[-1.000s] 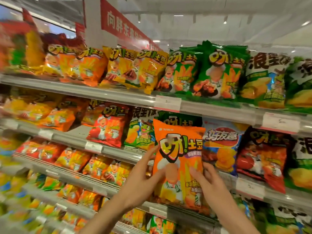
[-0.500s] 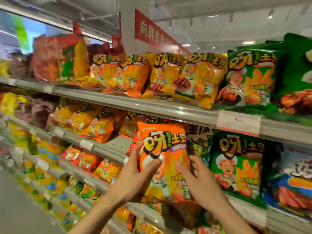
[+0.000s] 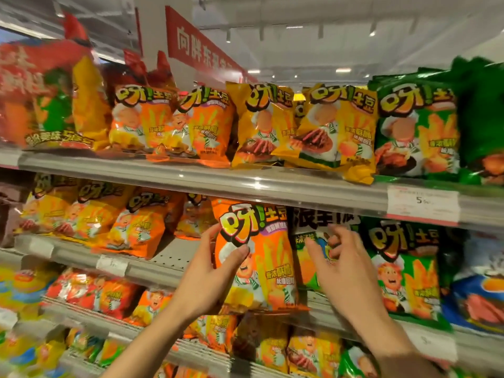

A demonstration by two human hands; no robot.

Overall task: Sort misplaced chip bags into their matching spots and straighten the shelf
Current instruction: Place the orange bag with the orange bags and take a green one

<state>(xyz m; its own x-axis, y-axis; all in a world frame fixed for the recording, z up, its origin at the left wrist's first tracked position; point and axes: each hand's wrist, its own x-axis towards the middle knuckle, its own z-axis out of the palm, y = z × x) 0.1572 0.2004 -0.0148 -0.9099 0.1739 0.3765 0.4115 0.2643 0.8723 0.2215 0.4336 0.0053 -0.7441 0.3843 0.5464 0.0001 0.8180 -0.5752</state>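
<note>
Here, from the head camera, the only view there is, the orange bag stands upright, long axis vertical, in front of the second shelf, its top just under the lip of the top shelf. The left hand has it by the left edge: thumb across the printed front, fingers behind, a narrow pinch closed on the bag. The right hand is just beside the bag's right edge and not gripping it, as far as I can see; its fingers are loosely curled and half open, fingertips in front of the green bag that stands behind and to the right. Whether they touch that green bag I cannot tell.

The relation that matters lies to the left. The matching orange bags sit in a leaning row on the same shelf, and between them and the held bag a bare stretch of shelf shows. So the spot is left of the grip, on the left hand's side, and that hand is the nearer one. More of the same orange bags sit on the top shelf, up and to the left. Which row is meant I cannot say. I'd judge the bag only needs carrying left, kept upright, then setting down with its face outward.
</note>
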